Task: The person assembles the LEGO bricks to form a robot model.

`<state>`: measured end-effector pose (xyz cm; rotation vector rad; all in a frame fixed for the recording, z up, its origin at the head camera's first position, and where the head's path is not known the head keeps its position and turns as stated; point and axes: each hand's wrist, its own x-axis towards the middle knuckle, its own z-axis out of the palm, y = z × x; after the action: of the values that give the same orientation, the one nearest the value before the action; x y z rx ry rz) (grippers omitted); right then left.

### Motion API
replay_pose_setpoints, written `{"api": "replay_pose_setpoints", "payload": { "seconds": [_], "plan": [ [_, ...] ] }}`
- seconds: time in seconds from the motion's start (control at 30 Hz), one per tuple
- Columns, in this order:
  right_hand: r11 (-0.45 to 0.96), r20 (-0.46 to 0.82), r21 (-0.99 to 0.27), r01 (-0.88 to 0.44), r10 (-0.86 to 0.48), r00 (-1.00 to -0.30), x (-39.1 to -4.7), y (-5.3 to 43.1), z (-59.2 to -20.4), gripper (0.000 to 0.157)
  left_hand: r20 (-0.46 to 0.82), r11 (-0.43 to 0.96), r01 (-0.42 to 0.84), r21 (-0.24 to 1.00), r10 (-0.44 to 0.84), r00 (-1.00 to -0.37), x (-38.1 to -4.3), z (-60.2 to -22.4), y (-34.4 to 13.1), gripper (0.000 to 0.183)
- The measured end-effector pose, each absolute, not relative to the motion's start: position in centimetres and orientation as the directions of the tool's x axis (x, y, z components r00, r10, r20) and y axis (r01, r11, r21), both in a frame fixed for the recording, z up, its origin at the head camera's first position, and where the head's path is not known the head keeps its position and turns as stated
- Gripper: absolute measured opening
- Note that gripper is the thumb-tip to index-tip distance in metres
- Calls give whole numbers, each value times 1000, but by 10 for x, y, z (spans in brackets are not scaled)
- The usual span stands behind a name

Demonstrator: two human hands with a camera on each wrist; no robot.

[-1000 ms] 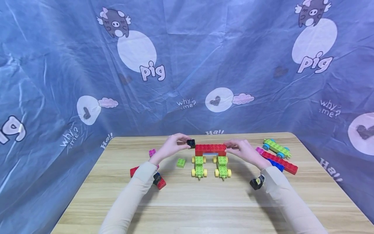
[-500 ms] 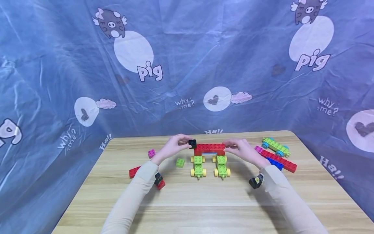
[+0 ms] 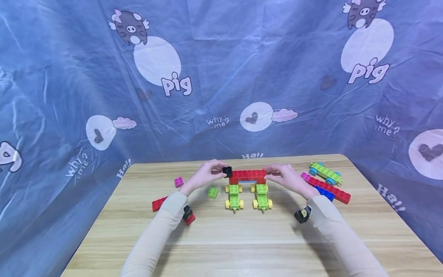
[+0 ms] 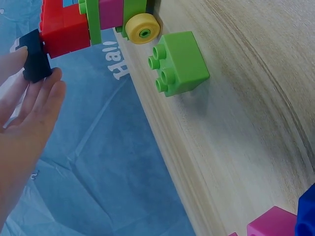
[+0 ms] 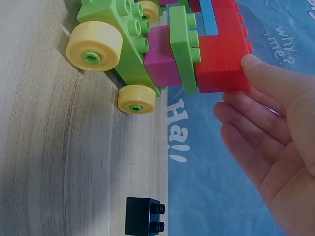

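My left hand (image 3: pixel 209 175) pinches a small black brick (image 4: pixel 37 56) between thumb and fingers. That brick sits right at the left end of a red brick row (image 3: pixel 247 176), overlapping its corner in the head view. At the other end, my right hand (image 5: pixel 275 108) grips the row, thumb on its studded edge and fingertips against the opposite side. Under the row, green plates and magenta bricks (image 5: pixel 161 56) rest on two green wheeled bases, a left base (image 3: pixel 234 196) and a right base (image 3: pixel 262 196), both with yellow wheels. A blue strip (image 5: pixel 208 18) shows below the red bricks.
A loose green brick (image 3: pixel 212 192) and a magenta brick (image 3: pixel 178 182) lie left. Red bricks (image 3: pixel 160 203) lie partly under my left sleeve. At right are a green car base (image 3: pixel 325 172), a red row (image 3: pixel 330 189) and a blue brick (image 3: pixel 325 193). Another black brick (image 5: pixel 140 216) stands near the far edge.
The black brick in my left hand has moved slightly right and down, against the end of the red row. My right hand keeps its grip. The head view has shifted a little.
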<state>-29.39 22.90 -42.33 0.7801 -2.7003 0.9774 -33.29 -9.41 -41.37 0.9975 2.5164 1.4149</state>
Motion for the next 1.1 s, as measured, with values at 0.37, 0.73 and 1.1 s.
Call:
{"api": "replay_pose_setpoints", "payload": {
  "seconds": [0.37,0.73,1.1],
  "plan": [
    [646,305,-556,-523,-427,-851,-295,229,-421,32,222,334,494,802,602,-767,-329,-407,-93,36],
    [652,315,-543,-529,-426,-848,-295,229,-423,31,250,319,493,809,572,-781,-336,-419,-93,36],
    [655,311,-543,-526,-425,-850,-294,229,-422,31,258,346,515,784,573,-778,-339,-419,-91,35]
  ]
}}
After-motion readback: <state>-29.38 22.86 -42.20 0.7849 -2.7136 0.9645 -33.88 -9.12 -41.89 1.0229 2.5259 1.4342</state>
